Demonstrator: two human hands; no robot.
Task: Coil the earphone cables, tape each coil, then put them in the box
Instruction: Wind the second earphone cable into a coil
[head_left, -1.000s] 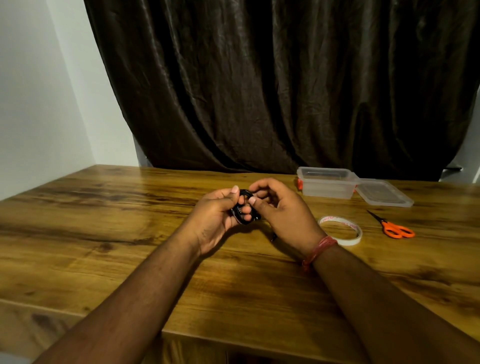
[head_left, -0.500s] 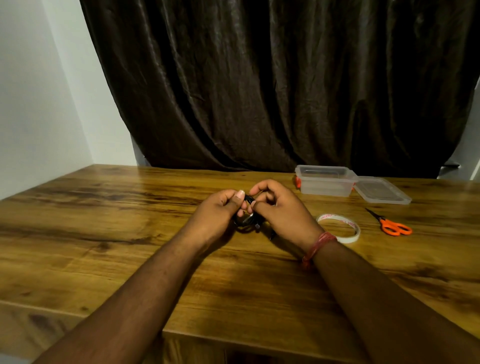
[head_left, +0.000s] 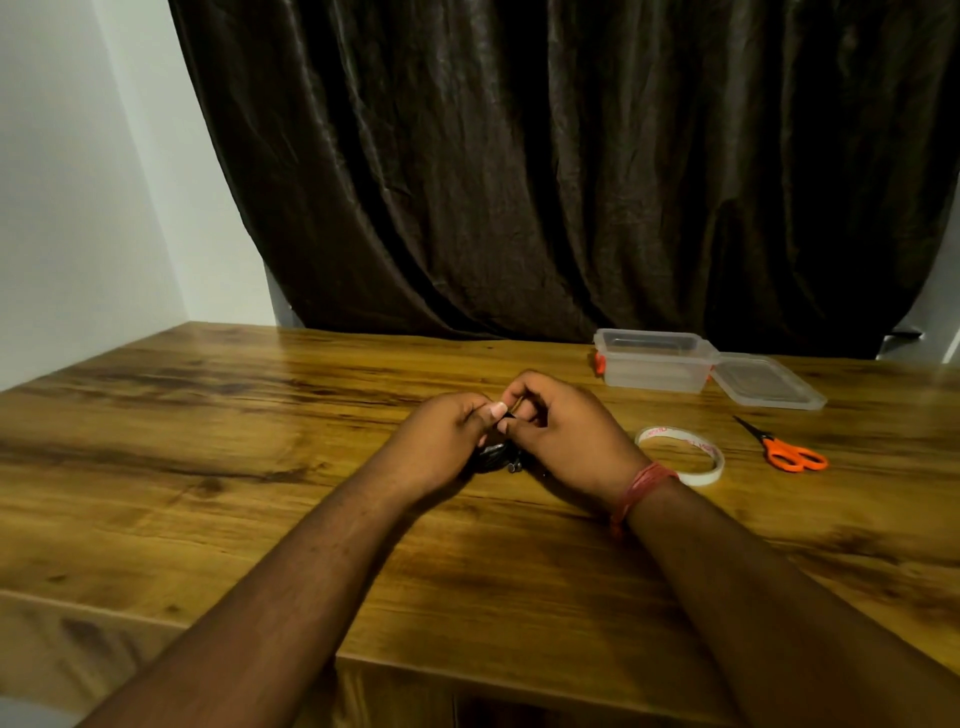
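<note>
Both hands close over a black earphone coil (head_left: 496, 456) above a wooden table (head_left: 208, 467), the left hand (head_left: 441, 441) and the right hand (head_left: 563, 434) pressed together at the fingertips. A second ago the coil stood up between the thumbs as an open loop, plainly seen; now it has dropped low and lies almost hidden beneath the knuckles, only a dark bunch of cable and a small plug end showing under the palms, at or just above the tabletop. The hands themselves have sunk and drawn tighter. The left hand is curled nearly shut, thumb pinching down at the top of the bundle; the right hand is likewise curled, its fingers folded in against the same spot. Whether they pinch cable or a strip of tape cannot be told at this size.

The shift suggests the winding is finished and the coil is being squeezed flat and secured rather than wound further. The tape roll (head_left: 680, 456) lies on the table just beside the right wrist, which wears a red thread band (head_left: 641, 486); orange-handled scissors (head_left: 789, 453) rest a little farther right. The clear plastic box (head_left: 654, 364) stands open near the dark curtain (head_left: 571, 166), its lid (head_left: 766, 383) flat alongside. What it holds cannot be made out, so the boxing step appears not yet done for this coil.
</note>
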